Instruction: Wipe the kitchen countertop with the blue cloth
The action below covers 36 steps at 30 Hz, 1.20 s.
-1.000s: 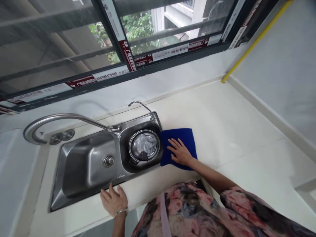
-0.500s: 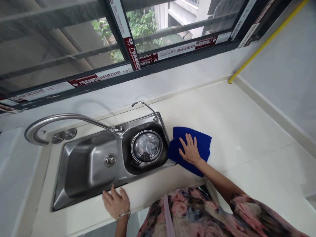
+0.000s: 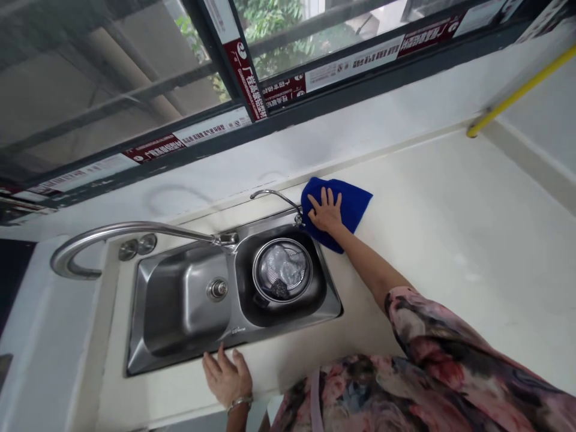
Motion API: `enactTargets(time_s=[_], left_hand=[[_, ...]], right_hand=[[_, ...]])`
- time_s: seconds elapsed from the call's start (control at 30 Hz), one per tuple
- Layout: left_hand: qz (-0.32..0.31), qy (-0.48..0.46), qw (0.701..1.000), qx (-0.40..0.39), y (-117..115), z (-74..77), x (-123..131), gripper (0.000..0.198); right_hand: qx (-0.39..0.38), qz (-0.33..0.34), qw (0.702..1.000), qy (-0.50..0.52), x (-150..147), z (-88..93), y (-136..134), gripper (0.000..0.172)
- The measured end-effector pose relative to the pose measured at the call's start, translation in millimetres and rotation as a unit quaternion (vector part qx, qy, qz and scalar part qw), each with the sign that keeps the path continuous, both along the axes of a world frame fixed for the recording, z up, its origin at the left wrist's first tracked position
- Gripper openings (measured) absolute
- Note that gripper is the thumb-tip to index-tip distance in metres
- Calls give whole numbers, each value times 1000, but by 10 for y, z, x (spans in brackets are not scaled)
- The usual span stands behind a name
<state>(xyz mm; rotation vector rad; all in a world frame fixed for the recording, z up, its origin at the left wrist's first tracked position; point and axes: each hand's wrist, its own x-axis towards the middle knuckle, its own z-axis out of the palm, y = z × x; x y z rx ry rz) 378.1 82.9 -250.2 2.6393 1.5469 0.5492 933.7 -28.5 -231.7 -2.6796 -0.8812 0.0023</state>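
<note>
My right hand [image 3: 326, 210] lies flat with fingers spread on a blue cloth [image 3: 354, 201], pressing it to the pale countertop [image 3: 418, 252]. The cloth sits beside the back right corner of the steel double sink [image 3: 288, 332], close to the base of the small curved tap [image 3: 276, 195]. On the counter's front edge rests my left hand [image 3: 228, 377], its fingers apart and tips near the sink's front rim. It holds nothing.
A round perforated steel basket [image 3: 306, 264] with clear plastic inside stands in the right basin. A large arched faucet [image 3: 130, 227] reaches over the left side. Two round metal caps [image 3: 137, 246] sit behind the left basin. A yellow pipe [image 3: 522, 93] runs down at the right.
My right hand has slid the blue cloth away from me, from beside the right basin to the counter's back edge. My left hand stays at the front edge. The view has shifted.
</note>
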Motion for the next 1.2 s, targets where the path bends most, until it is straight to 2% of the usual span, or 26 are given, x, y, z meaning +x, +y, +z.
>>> enactTargets(time_s=[0.1, 0.17, 0.27, 0.37, 0.5, 0.63, 0.77, 0.9, 0.97, 1.03, 1.1, 1.2], left_hand=[[-1, -2, 1000, 1, 6, 8, -1, 59], [6, -2, 1000, -6, 5, 6, 2, 60], [19, -5, 1000, -14, -4, -4, 5, 61], [33, -7, 999, -22, -16, -7, 14, 61], [36, -13, 999, -21, -18, -1, 62, 64], [32, -31, 999, -5, 10, -24, 108, 65], [14, -61, 998, 3, 151, -122, 68, 61], [-7, -32, 998, -52, 384, -223, 135, 62], [-69, -20, 995, -73, 412, -235, 334, 64], [-173, -27, 981, -85, 319, -214, 671, 67], [-279, -39, 954, -99, 117, -165, 1112, 69], [-387, -42, 912, -127, -263, -63, 1843, 66]], right_hand=[[0, -11, 1000, 3, 220, 18, 202, 63], [4, -3, 1000, -4, 276, 32, 230, 61], [3, 64, 998, -22, 222, 38, 81, 57], [-3, 115, 993, -37, 59, 27, -219, 55], [-22, 95, 994, -44, -164, 0, -680, 58], [-48, 54, 997, -39, -253, 3, -1255, 59], [-63, -33, 997, -31, -294, 29, -2052, 60], [-83, -149, 985, -18, -467, 19, -2940, 61], [-92, -208, 974, -5, -617, 1, -3351, 61], [-98, -264, 960, 8, -804, -16, -3719, 62], [-100, -315, 944, 15, -1020, -26, -4038, 63], [-100, -384, 918, 18, -1393, -29, -4412, 63]])
